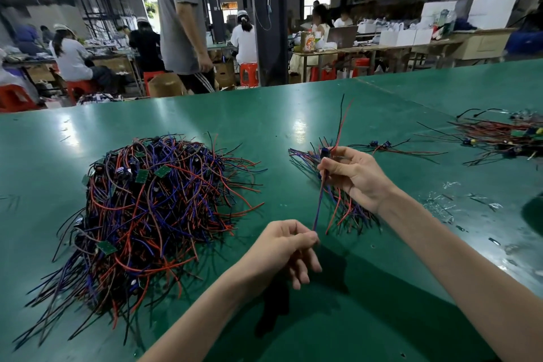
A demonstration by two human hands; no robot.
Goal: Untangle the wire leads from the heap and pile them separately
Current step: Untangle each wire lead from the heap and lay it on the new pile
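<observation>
A big tangled heap [147,214] of red, blue and black wire leads with small green boards lies on the green table at my left. A smaller sorted pile [340,206] lies under my right hand. My right hand [357,176] grips one wire lead [320,200] at its dark blue component, its red and black wires sticking up. My left hand [283,247] pinches the lower end of that lead's purple wires, which are stretched straight between both hands.
More leads lie at the far right [499,138], with a few loose ones [393,148] beyond my right hand. Clear plastic scraps [446,203] litter the table at right. People sit and stand at benches past the table's far edge.
</observation>
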